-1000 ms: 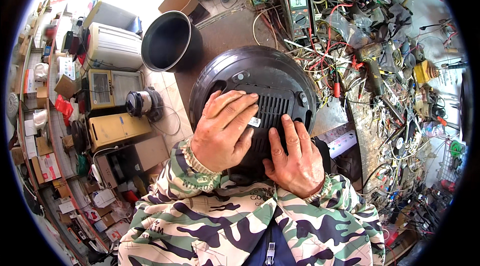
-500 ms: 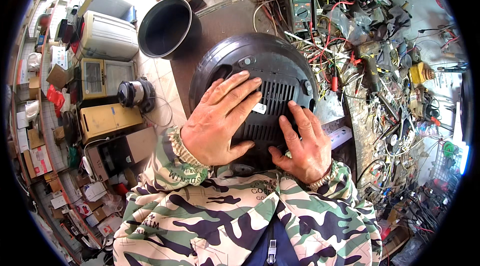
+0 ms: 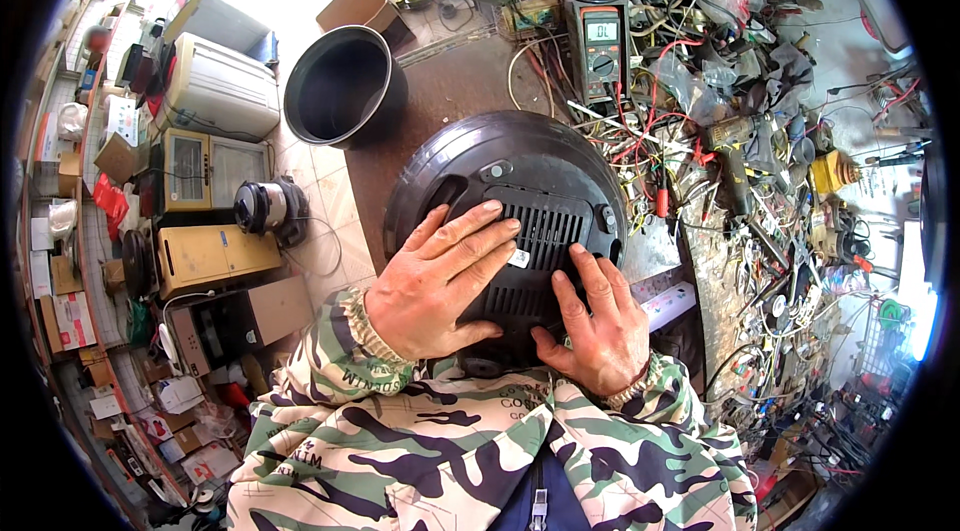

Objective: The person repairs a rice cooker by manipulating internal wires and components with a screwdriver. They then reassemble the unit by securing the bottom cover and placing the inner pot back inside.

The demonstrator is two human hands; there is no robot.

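Note:
A round black electric cooker body (image 3: 590,161) rests bottom up on the workbench in front of me, its vent slots (image 3: 545,231), feet and a small white sticker facing me. My left hand (image 3: 430,286) lies across the left part of this underside, fingers stretched and apart, the fingertips beside the slots. My right hand (image 3: 598,326) rests on the lower right part with its fingers spread, the fingertips touching the plastic. Neither hand is wrapped round anything. Just beyond the cooker to the left stands a dark inner pot (image 3: 395,91), its mouth tilted toward me.
A multimeter (image 3: 602,61) with red and black leads sits at the far side. Heaped wires, tools and parts (image 3: 760,161) cover the bench's right side. On the floor at left are another cooker (image 3: 268,201), a yellow cabinet (image 3: 215,249) and boxes by a shelf.
The whole view has shifted, so bench, pot and multimeter appear lower. Both hands keep about the same place on the upturned cooker.

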